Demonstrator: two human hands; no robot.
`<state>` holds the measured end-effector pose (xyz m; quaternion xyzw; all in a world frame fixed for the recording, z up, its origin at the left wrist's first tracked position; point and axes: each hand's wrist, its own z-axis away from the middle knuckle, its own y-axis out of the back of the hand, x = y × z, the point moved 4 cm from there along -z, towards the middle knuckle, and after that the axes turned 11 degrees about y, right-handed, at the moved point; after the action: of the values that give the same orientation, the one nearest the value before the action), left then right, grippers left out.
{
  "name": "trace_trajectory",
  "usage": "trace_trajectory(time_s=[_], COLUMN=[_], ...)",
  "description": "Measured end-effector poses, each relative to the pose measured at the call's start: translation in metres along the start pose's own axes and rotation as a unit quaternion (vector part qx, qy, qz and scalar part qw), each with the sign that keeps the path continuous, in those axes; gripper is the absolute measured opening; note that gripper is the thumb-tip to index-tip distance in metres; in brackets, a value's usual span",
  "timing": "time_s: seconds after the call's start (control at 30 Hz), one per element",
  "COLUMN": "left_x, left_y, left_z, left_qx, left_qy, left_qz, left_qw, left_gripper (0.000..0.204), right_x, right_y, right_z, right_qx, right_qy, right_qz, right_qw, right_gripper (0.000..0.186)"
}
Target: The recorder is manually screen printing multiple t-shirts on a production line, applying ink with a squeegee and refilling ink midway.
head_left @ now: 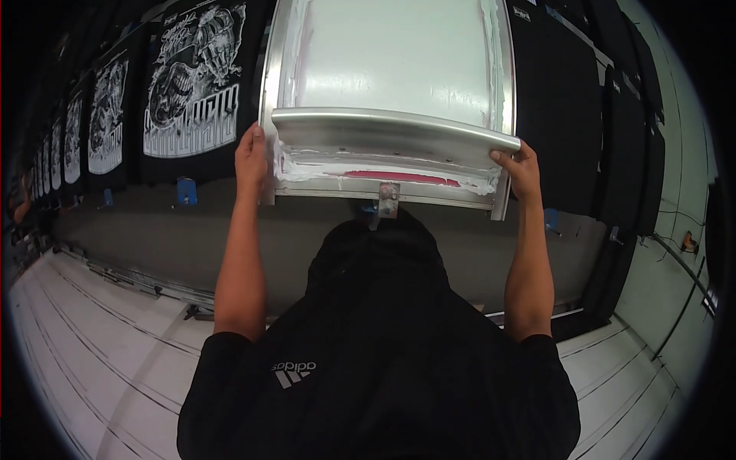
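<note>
While left hand clamps fingers on frame, right hand on bar, white-lettered fabric alongside

Beyond the metal bar, the pale screen is lying open for a hand to pass over, with the side rails bounding it left and right. The bar is spanning nearly the whole width, blocking the way from near to far. At the near edge, a small clamp is sticking out in the middle. The left hand is filling the room beside the left rail (printed black shirts are crowding close there), and the right hand is occupying the bar's right end.
</note>
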<state>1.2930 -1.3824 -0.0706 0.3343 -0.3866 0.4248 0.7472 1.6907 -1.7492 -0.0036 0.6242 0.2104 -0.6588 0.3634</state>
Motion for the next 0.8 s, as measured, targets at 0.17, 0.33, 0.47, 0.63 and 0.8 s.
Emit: trace_trajectory(time_s=[0.17,0.33,0.47,0.63,0.8], left_x=[-0.004,0.008,-0.002,0.103,0.125], left_y=[0.008,-0.002,0.009,-0.004,-0.054], left_z=[-0.007,0.013,0.009,0.086,0.084], left_qx=[-0.006,0.004,0.013,-0.008,-0.214], left_qy=[-0.015,0.001,-0.010,-0.285,-0.288], left_qz=[-0.017,-0.037,-0.131,-0.310,-0.603], left_qw=[1.000,0.999,0.991,0.907,0.713], left_gripper=[0.046,0.043,0.047,0.056,0.018], right_x=[0.005,0.010,0.005,-0.065,-0.089], right_y=[-0.012,-0.010,-0.009,-0.037,-0.070], right_z=[0.006,0.010,0.011,0.034,0.035], right_qx=[0.011,0.001,-0.043,-0.187,-0.229], right_qy=[-0.003,-0.001,-0.026,0.013,0.069], right_qz=[-0.034,-0.005,0.027,0.474,0.493], right_qw=[0.999,1.000,0.998,0.860,0.836], right_gripper=[0.035,0.036,0.033,0.036,0.027])
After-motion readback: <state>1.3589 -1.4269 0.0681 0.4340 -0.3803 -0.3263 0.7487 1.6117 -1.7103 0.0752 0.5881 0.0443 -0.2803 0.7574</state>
